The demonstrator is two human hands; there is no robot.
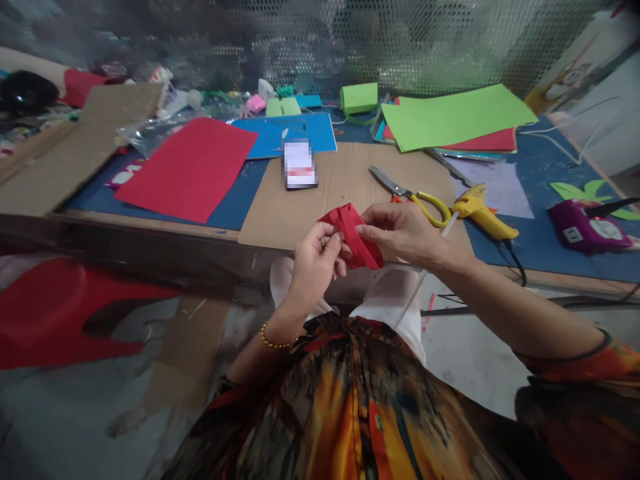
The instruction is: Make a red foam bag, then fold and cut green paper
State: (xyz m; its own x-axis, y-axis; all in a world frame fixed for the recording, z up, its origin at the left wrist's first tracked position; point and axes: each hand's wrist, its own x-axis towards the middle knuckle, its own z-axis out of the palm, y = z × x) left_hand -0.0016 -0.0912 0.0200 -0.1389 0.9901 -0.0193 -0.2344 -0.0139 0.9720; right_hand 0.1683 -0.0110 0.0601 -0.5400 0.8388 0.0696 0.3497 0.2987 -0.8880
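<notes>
Both of my hands hold a piece of folded red paper (356, 243) just above the front edge of the table. My left hand (320, 253) pinches its left side between thumb and fingers. The thumb and fingers of my right hand (403, 230) grip its upper right side. The red paper has several creases and overlapping layers, and its underside is hidden. Just beyond my right hand lie scissors with yellow handles (434, 207) and a yellow glue gun (485, 212), with a pale glue stick (450, 225) at its back end.
Flat cardboard (270, 213) covers the middle of the blue table (225, 207); a phone (299, 163) lies on it. A red sheet (193, 167) is at left, a stack topped by green sheets (460, 117) at back right. A purple device (587, 227) sits far right. A red stool (55, 307) stands lower left.
</notes>
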